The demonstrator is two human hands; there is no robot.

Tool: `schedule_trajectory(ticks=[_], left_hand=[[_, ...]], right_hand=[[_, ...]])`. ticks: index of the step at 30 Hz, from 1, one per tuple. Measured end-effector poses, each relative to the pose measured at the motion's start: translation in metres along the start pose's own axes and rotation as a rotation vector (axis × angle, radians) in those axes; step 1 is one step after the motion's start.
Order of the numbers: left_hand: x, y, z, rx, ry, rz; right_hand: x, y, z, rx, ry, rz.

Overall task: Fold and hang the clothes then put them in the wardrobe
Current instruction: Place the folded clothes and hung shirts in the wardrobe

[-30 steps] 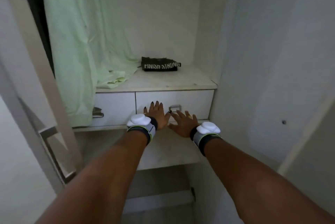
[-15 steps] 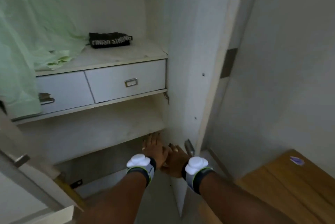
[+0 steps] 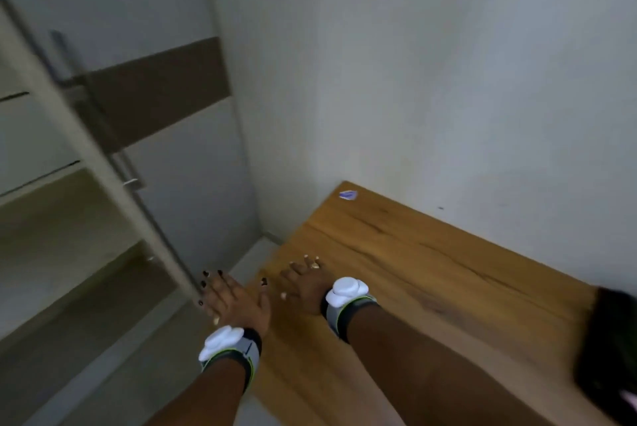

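Looks down on two bare forearms stretched forward, motion blur throughout. Shows left hand [image 3: 238, 301] palm down, fingers straight and splayed, dark nails visible, gripping nothing; hangs over the gap between the wardrobe door [image 3: 179, 136] and the wooden table [image 3: 431, 270], thumb pointing toward the table's edge. Shows right hand [image 3: 303, 282] just beside it, also palm down, fingers extended and loosely spread, light nails, nothing held; sits over the table's near-left corner, cannot tell whether touching the wood or hovering. Hands close together but apart, no contact between them. Grey wristband with white puck on left wrist [image 3: 229, 348], same on right wrist [image 3: 346, 298]. Places the wardrobe [image 3: 51, 218] at far left, standing open, pale shelves stacked one above another, nothing readable on them through the blur. Door pale with a wide brown band across it and a long metal handle [image 3: 132, 182] running along its edge. Puts the table at right, against a plain pale wall [image 3: 413, 63], warm brown grain, with a small bluish-white scrap [image 3: 347, 195] at its far corner. Finds the only candidate for clothing at the right frame edge: a dark item [image 3: 610, 349] lying on the table, cut off by the frame, well apart from both hands; looks like folded fabric, too blurred to confirm. Leaves a narrow strip of light floor [image 3: 253, 258] visible between door and table.
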State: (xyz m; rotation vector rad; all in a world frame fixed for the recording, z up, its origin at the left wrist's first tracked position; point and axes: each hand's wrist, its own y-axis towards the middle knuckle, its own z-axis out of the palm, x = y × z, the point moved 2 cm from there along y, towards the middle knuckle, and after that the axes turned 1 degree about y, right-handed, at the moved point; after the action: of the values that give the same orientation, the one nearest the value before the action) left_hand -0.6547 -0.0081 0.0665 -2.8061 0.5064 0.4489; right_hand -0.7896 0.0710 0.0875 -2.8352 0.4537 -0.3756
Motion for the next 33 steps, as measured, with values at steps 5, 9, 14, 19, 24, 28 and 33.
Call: schedule_trajectory(ticks=[5,9,14,19,24,28,33], left_hand=[[-0.109,-0.050,0.050,0.020,0.034,0.277],[-0.193,-0.091,0.082,0.126,0.093,0.466],[-0.273,-0.150,0.114,0.156,0.133,0.751],[-0.326,-0.195,0.151,0.241,0.209,0.955],[-0.362,-0.227,0.182,0.321,0.259,1.068],[-0.370,-0.238,0.198,0.354,0.267,1.106],[-0.362,-0.229,0.202,0.378,0.336,1.106]], right_hand=[[-0.109,-0.091,0.003,-0.055,0.056,0.261],[-0.181,-0.176,0.013,-0.052,0.087,0.504],[-0.247,-0.272,0.032,-0.053,0.158,0.798],[-0.285,-0.340,0.050,-0.137,0.210,0.971],[-0.306,-0.385,0.061,-0.310,0.178,1.175],[-0.329,-0.405,0.062,-0.413,0.327,1.474],[-0.350,-0.418,0.066,-0.257,0.656,1.497]])
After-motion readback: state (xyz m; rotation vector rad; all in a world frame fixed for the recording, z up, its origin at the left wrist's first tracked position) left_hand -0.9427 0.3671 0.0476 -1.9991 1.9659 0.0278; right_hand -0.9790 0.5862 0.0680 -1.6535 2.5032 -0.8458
